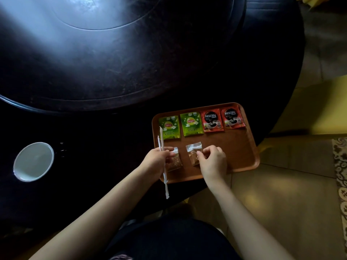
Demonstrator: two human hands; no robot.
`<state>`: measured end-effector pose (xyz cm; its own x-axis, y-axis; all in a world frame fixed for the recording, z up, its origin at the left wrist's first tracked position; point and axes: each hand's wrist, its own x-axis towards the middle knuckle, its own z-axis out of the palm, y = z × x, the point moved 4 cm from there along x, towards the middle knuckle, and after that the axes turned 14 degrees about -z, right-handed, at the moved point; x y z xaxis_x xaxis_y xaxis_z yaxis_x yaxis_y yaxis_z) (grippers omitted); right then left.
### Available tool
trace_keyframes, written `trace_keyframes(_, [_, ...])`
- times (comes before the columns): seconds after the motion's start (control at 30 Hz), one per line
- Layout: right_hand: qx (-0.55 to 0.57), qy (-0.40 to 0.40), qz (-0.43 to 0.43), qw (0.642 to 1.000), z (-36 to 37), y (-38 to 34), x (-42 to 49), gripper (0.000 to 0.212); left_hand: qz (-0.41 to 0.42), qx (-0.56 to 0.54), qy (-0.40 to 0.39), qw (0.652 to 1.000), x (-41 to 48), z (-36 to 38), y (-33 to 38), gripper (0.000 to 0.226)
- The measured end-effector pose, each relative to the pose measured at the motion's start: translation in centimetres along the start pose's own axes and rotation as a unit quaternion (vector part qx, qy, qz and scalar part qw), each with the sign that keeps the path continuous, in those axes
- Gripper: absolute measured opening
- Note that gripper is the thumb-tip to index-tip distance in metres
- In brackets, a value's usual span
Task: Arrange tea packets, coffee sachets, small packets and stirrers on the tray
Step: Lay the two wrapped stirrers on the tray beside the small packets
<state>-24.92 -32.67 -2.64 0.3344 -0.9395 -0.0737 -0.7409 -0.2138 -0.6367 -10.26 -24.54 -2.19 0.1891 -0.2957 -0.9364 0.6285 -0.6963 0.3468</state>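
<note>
A brown tray (242,147) lies at the near edge of the dark round table. Along its far side sit two green tea packets (169,127) (191,124) and two red coffee sachets (212,119) (232,117) in a row. Two small clear packets of brown granules lie in the near row: the left one (175,162) and the right one (194,152). My left hand (159,158) grips two white wrapped stirrers (163,166) upright over the tray's left edge, beside the left packet. My right hand (212,158) pinches the right packet's edge.
A white cup (33,161) stands on the table to the left of the tray. A large dark turntable (93,53) fills the table's middle. Tiled floor and a patterned rug (340,175) lie to the right. My dark-clothed lap is below.
</note>
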Motion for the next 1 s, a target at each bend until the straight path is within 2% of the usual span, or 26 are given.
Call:
trace_keyframes(0.2, [-0.023,-0.007,-0.031,0.999,0.1,0.0,-0.3,0.015,0.015,0.023,0.014,1.0,0.2,1.2,-0.3,0.024])
trace_keyframes(0.33, [-0.021,-0.02,-0.012,1.0,-0.2,0.0,-0.3,0.019,0.01,0.023,0.011,1.0,0.3,1.0,-0.2,0.022])
trace_keyframes(0.43, [0.063,0.0,-0.019,0.998,-1.5,-0.7,-0.3,0.014,0.025,-0.047,-0.064,0.997,-0.3,1.6,0.1,0.023])
trace_keyframes(0.47, [0.108,-0.021,-0.033,0.993,-1.8,-1.2,-0.5,0.013,0.035,-0.074,-0.107,0.991,-0.6,1.9,0.3,0.025])
trace_keyframes(0.53, [0.171,-0.119,-0.049,0.977,-2.2,-2.7,-1.2,0.024,0.048,-0.122,-0.188,0.973,-1.4,2.7,0.7,0.027])
trace_keyframes(0.6, [0.174,-0.187,-0.057,0.965,-2.5,-3.6,-2.0,0.037,0.057,-0.161,-0.237,0.956,-2.1,3.6,1.2,0.026])
trace_keyframes(0.77, [0.211,-0.11,-0.054,0.97,-4.6,-3.4,-1.0,0.007,0.096,-0.169,-0.264,0.945,-3.2,6.0,2.1,0.026])
trace_keyframes(0.87, [0.237,-0.07,-0.047,0.968,-5.7,-2.6,-0.3,0.005,0.076,-0.187,-0.282,0.938,-3.3,7.0,2.5,0.027])
trace_keyframes(1.0, [0.212,-0.03,-0.04,0.976,-8.1,-0.2,1.1,0.02,0.068,-0.215,-0.261,0.939,-2.9,7.7,3.2,0.029])
